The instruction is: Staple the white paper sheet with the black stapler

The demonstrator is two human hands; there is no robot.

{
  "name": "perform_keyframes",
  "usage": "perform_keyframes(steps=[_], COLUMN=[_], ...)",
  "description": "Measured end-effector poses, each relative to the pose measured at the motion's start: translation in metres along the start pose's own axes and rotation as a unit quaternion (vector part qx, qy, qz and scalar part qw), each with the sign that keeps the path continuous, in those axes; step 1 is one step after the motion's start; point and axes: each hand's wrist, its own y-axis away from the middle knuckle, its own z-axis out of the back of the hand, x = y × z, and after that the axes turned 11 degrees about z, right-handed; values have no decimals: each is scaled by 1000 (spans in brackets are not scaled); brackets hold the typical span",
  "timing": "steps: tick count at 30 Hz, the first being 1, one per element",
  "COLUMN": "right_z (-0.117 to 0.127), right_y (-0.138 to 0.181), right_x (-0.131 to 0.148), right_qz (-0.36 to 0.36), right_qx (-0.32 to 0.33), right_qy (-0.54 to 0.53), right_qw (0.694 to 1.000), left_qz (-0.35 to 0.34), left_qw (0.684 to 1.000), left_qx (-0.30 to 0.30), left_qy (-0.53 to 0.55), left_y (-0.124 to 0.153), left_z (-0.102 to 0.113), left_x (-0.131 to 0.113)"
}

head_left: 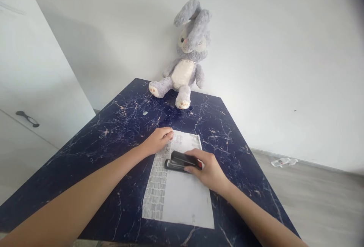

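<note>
A black stapler (182,161) is in my right hand (209,168), fingers wrapped round its rear end. Its jaws point left, above the middle of a white printed sheet of paper (186,197); whether it touches the sheet I cannot tell. A printed strip with a grey pattern runs down the paper's left side. At the sheet's upper left edge lies my left hand (159,140), its fingers curled together over the paper's border. What lies under those fingers is hidden.
The dark blue marbled table (122,171) carries a grey plush rabbit (184,72) sitting against the wall. A small pale scrap (145,113) lies left of its feet. A white cabinet (34,80) stands at the left, and clear plastic packaging (284,162) is on the floor at right.
</note>
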Motion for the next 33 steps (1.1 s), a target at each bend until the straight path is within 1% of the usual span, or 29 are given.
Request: perform_keyframes(steps=[1,3,5,7,8,11,14,16,19,21,22,23,24,25,26,27,28,29,31,32,33], right_z=[3,10,18,24,25,25,21,14,1,-7,-9,-9,-9,-7,-5,-3,-1,0,-1,-2,-3], right_y=[-7,-17,-20,-19,-18,-15,-15,-15,-14,-12,-11,-10,-8,-7,-5,-3,-1,1,4,4,3], right_x=[-5,-16,-29,-42,-48,-59,-55,-45,-28,-23,-23,-25,-27,-30,-33,-35,-36,-36,-34,-32,-29], right_qz=[-2,-6,-15,-32,-40,-54,-37,-4,43,71,92,123,159,195,227,254,273,283,283,275,263], right_qx=[9,61,122,150,151,137,113,105,86,44,4,-45,-97,-143,-170,-173,-160,-133,-80,-65,-66], right_qy=[-22,-107,-223,-305,-325,-345,-346,-299,-130,-18,31,82,140,204,269,329,378,414,449,449,441], right_qw=[1000,992,967,940,933,927,931,948,987,996,995,988,973,949,920,893,870,855,844,847,856], left_qz=[0,-1,-3,-3,-2,7,24,26,24,43,62,84,109,134,155,171,180,183,178,175,174], left_qw=[1000,1000,999,999,999,999,998,994,983,963,945,922,894,866,843,827,818,817,827,835,843], left_qx=[6,18,32,40,41,40,32,18,-8,-18,-14,0,22,54,91,127,158,179,194,191,185], left_qy=[1,-3,-5,-3,-1,12,55,103,181,264,320,379,434,478,507,521,522,517,496,485,474], left_y=[-1,-1,-2,-2,-2,-3,-4,-5,-7,-8,-8,-8,-7,-6,-5,-3,-2,0,2,2,2], left_z=[0,0,-1,-1,-2,-1,0,0,1,1,1,1,1,1,1,1,1,0,-3,-5,-6], left_x=[1,4,6,8,8,10,11,12,12,12,11,11,10,8,6,4,2,1,-2,-2,-1])
